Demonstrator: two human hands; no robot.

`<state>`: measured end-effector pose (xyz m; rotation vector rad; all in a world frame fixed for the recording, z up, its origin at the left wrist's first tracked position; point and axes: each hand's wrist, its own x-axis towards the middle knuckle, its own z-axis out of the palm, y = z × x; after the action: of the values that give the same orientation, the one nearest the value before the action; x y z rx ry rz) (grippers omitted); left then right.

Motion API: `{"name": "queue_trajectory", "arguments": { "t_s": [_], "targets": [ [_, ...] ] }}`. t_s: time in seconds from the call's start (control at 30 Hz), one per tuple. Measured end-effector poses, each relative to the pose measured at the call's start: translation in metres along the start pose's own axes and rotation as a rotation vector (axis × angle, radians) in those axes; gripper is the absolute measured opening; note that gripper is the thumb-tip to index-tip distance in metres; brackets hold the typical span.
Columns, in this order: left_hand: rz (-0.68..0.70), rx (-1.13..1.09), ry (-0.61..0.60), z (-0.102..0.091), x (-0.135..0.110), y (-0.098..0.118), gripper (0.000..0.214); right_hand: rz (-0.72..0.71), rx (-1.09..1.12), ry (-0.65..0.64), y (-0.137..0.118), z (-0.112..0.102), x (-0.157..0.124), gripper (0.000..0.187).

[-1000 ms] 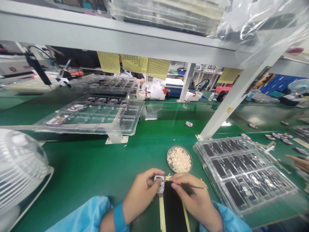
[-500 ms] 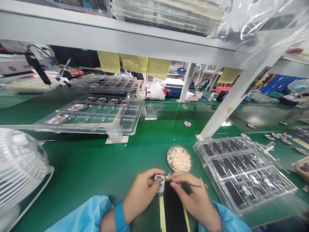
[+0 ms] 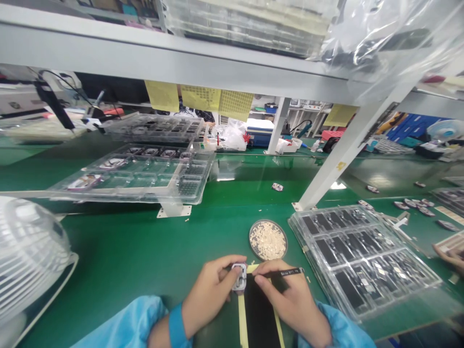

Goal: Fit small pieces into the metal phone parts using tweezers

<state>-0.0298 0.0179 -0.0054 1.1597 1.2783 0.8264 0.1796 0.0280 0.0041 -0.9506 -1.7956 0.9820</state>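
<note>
My left hand [image 3: 210, 286], with a blue band at the wrist, is closed around a small rounded grey-white casing [image 3: 239, 278], thumb on its near face. Just to the right, my right hand [image 3: 284, 295] pinches black tweezers [image 3: 286, 273] with pale lettering along the side; their tips are hidden at the fingers, close to the casing. Below both hands lies a black strip with a yellow border [image 3: 260, 309]. Beyond them stands a round dish [image 3: 268, 240] full of tiny cream-coloured pieces.
Stacked clear trays [image 3: 362, 261] with dark parts lie to the right. More clear trays [image 3: 137, 181] sit on a raised shelf at left, beside a white fan [image 3: 32, 256]. A slanted post [image 3: 333, 164] rises ahead. Another person's hand [image 3: 449, 256] is at the far right.
The tweezers have rolled in my right hand, so their broad lettered side now shows instead of a thin edge. My left hand keeps the casing in nearly the same place.
</note>
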Motion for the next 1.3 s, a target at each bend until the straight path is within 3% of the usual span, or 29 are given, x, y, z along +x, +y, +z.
{"name": "queue_trajectory", "arguments": {
  "t_s": [0.3,0.47,0.6,0.8,1.0,1.3],
  "targets": [
    [0.025,0.009,0.007,-0.002,0.001,-0.002,0.065,-0.011,-0.015,-0.006,-0.002,0.002,0.001,0.005],
    [0.041,-0.028,0.027,-0.004,0.001,0.002,0.066,0.120,0.187,-0.037,0.001,0.001,-0.001,0.007],
    [0.035,-0.050,0.019,-0.006,0.003,0.002,0.067,0.201,0.259,-0.029,0.005,0.000,-0.018,0.017],
    [0.019,0.012,-0.013,-0.005,0.002,0.004,0.069,0.092,0.226,0.016,0.009,-0.005,-0.048,0.010],
    [0.067,0.167,-0.008,-0.003,-0.003,0.013,0.056,0.018,0.051,0.048,0.001,-0.003,-0.031,0.011],
    [0.100,0.161,-0.028,-0.004,-0.002,0.006,0.049,-0.013,-0.003,0.050,0.005,0.003,-0.026,0.012]
  ]
}}
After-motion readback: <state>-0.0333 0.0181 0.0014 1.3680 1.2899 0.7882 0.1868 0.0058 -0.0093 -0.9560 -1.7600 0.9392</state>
